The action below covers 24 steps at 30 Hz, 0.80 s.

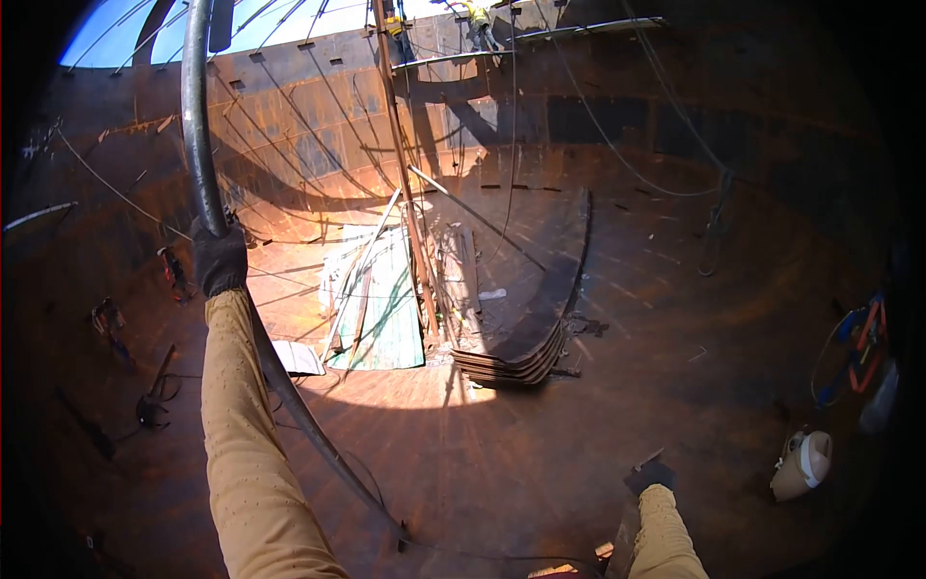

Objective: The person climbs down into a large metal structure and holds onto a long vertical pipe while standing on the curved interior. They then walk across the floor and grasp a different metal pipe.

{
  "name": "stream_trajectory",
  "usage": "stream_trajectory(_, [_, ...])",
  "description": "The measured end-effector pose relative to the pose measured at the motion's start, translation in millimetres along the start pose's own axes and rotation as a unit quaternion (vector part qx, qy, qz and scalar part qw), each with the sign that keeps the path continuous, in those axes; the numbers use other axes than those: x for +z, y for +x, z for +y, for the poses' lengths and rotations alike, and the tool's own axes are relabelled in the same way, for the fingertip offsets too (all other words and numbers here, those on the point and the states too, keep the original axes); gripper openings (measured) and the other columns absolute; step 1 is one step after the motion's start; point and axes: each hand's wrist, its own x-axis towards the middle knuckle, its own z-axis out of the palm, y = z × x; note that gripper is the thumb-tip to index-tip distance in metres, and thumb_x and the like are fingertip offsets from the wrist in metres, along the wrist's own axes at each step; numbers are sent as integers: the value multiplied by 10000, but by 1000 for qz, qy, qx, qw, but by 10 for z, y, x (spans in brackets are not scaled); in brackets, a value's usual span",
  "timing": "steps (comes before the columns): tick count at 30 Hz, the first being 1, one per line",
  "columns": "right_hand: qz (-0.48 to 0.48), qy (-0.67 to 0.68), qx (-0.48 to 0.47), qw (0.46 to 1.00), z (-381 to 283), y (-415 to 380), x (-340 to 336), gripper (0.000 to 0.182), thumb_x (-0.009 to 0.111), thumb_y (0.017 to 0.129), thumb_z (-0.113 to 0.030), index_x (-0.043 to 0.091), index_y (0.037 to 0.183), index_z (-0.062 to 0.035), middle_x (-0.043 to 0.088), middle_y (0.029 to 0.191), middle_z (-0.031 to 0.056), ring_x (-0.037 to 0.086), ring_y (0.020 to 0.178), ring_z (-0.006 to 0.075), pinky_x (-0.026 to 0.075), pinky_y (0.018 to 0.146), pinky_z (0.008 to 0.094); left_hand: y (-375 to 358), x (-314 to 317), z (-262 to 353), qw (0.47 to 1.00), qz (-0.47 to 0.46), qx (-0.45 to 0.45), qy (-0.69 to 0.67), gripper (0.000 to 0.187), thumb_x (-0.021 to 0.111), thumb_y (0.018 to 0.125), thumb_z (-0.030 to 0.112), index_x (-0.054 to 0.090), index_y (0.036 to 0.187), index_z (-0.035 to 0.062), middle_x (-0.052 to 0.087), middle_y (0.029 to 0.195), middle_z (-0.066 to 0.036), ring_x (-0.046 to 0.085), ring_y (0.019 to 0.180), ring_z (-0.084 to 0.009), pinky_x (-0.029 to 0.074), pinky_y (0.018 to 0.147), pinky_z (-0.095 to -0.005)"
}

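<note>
My left hand (220, 259), in a dark glove and a tan sleeve, is wrapped around a long curved grey metal pipe (200, 145). The pipe rises past the top of the view and also runs down to the right, behind my forearm. At the lower right my right hand (652, 477), also gloved, is closed, and a short thin piece (648, 460) sticks out beside its fingers. What it grips cannot be made out. Just below that hand stands a flat brown bar or plank (625, 538), partly hidden by my sleeve.
Far below lies a rusty round floor inside a curved steel wall (598, 121). On it are stacked curved plates (511, 357), green-white sheets (386, 309) and a beige container (803, 465). A tall post (400, 145) rises mid-view; ropes hang right. Two people (479, 24) are at the far wall.
</note>
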Motion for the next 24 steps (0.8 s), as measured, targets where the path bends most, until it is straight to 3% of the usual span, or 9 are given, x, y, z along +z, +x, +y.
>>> stream_trajectory(8, [20,0,-21,1000,-7,-54,-20,487,696,772,-533,775,1069,-154,748,1130,131,703,1080,323,555,938,426,-12,-41,70,1000,-8,9,-19,388,715,865,306,615,1145,57,702,972,-186,694,912,-356,513,802,-459])
stream_trajectory(24, [2,-14,-8,1000,15,15,18,542,708,775,-548,747,1173,-181,727,1211,114,684,1138,299,542,974,419,-24,-36,42,1000,-4,14,-9,360,709,868,298,612,1127,69,697,949,-179,693,890,-366,512,783,-466])
